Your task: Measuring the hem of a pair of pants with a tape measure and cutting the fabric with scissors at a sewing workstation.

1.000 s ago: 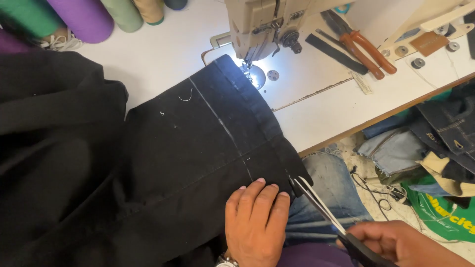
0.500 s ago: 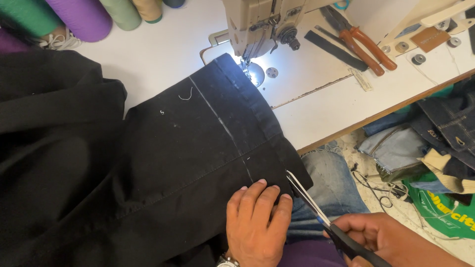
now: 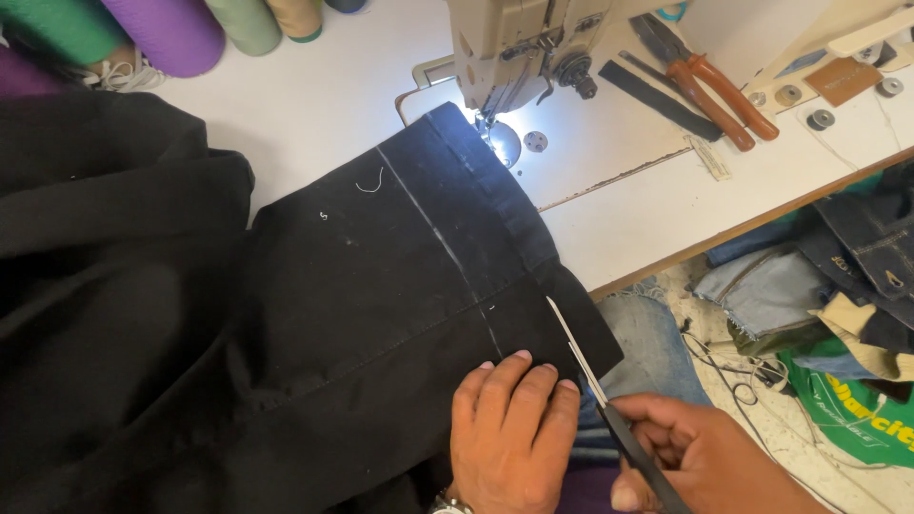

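**Scissors at the edge of black cloth**

The left hand lies flat, palm down, on the black cloth, fingers together and stretched toward the folded hem; its grip is open and holds nothing, only pressing the fabric to the table. A watch shows at its wrist at the bottom edge of the view.

The right hand is closed around the dark handles of a pair of scissors. The slim blades point up and to the left, and their tip touches the lower corner of the cloth's hem, just beside the left hand's fingertips. Whether the blades are parted cannot be told.

The black cloth spreads over the near side of the white table, its far end lying under the head of a beige sewing machine, where a small lamp lights the needle area. A pale chalk line runs along the cloth, parallel to the hem.

Large thread cones in green, purple and tan stand along the far left of the table. Orange-handled pliers lie to the right of the machine. On the floor to the right sits a heap of denim pieces.
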